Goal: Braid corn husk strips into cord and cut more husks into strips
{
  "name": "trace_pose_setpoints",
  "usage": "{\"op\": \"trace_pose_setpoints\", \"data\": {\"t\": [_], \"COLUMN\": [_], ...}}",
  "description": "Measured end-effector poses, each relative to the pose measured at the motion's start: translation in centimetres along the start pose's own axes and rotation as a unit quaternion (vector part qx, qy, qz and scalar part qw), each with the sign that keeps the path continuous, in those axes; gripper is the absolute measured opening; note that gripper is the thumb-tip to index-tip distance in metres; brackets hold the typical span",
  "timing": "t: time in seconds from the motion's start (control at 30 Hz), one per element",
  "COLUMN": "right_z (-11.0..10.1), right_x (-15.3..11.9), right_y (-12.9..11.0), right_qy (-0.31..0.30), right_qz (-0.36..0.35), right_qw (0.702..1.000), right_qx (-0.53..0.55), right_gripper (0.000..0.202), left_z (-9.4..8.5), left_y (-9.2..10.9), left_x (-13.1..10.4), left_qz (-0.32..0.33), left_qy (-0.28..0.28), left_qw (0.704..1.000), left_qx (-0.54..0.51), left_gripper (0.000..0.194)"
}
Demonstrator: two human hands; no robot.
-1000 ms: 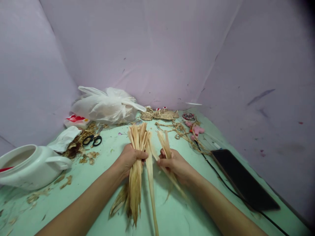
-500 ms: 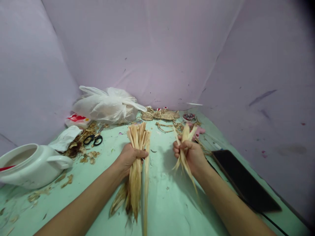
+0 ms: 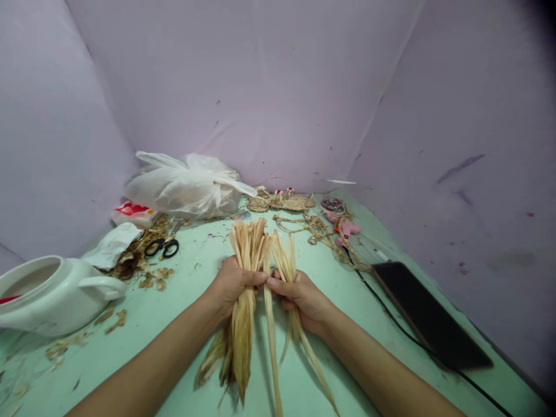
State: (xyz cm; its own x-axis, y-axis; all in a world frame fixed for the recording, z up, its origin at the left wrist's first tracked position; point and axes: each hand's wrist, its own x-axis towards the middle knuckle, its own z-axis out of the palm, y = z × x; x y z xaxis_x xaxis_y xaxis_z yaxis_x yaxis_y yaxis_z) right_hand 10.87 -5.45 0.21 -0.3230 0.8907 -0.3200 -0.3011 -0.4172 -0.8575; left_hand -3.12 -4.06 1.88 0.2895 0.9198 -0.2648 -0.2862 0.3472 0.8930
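Note:
My left hand (image 3: 232,286) is closed round a thick bundle of dried corn husks (image 3: 243,336), pale at the top and browner toward the hanging lower ends. A long narrow husk strip (image 3: 272,347) hangs apart from the bundle, pinched where the two thumbs meet. My right hand (image 3: 304,298) is closed on a smaller bunch of pale husk strips (image 3: 284,258), whose tails hang below the fingers. Both hands are side by side above the table, thumb tips touching or nearly so. The fingers behind the husks are partly hidden.
On the left are a white teapot-like pot (image 3: 52,301), black-handled scissors (image 3: 163,248) and husk scraps (image 3: 134,258). A white plastic bag (image 3: 186,188) and woven pieces (image 3: 291,201) lie at the back. Rightward are a pink glue gun (image 3: 345,227), its black cord (image 3: 386,310) and a dark flat slab (image 3: 430,315).
My right hand has moved left with its husk strips, up against my left hand, and its thumb now reaches the long strip. My left hand has hardly moved.

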Motion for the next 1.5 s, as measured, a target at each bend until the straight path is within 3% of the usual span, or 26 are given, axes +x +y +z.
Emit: {"op": "trace_pose_setpoints", "data": {"t": [0.1, 0.23, 0.47, 0.73, 1.03, 1.23, 1.5], "right_z": [-0.1, -0.2, -0.1, -0.5, -0.1, 0.3, 0.8], "right_x": [0.1, 0.1, 0.1, 0.4, 0.5, 0.8, 0.8], "right_y": [-0.1, -0.1, 0.1, -0.1, 0.0, 0.7, 1.0], "right_qy": [0.012, -0.018, 0.057, 0.011, 0.066, 0.124, 0.167], "right_qz": [-0.002, 0.009, -0.048, -0.026, -0.033, -0.065, -0.107], "right_qw": [1.0, 1.0, 0.994, 0.999, 0.991, 0.97, 0.952], "right_qx": [0.025, 0.017, -0.084, -0.046, -0.112, -0.197, -0.234], "right_gripper": [0.036, 0.034, 0.032, 0.028, 0.015, 0.006, 0.01], "left_z": [-0.1, 0.0, 0.5, 0.7, 0.5, 1.0, 1.6], "left_y": [0.0, 0.0, -0.2, -0.2, -0.1, -0.6, -1.2], "left_x": [0.1, 0.0, 0.0, -0.4, -0.2, 0.0, 0.3], "left_qz": [-0.006, -0.003, 0.035, 0.024, 0.032, 0.042, 0.045], "left_qy": [0.011, 0.014, 0.084, 0.01, -0.007, 0.065, 0.092], "left_qw": [1.0, 0.999, 0.99, 0.996, 0.994, 0.989, 0.987], "left_qx": [0.016, 0.035, 0.104, 0.081, 0.1, 0.129, 0.123], "left_gripper": [0.031, 0.031, 0.025, 0.024, 0.017, 0.018, 0.033]}}
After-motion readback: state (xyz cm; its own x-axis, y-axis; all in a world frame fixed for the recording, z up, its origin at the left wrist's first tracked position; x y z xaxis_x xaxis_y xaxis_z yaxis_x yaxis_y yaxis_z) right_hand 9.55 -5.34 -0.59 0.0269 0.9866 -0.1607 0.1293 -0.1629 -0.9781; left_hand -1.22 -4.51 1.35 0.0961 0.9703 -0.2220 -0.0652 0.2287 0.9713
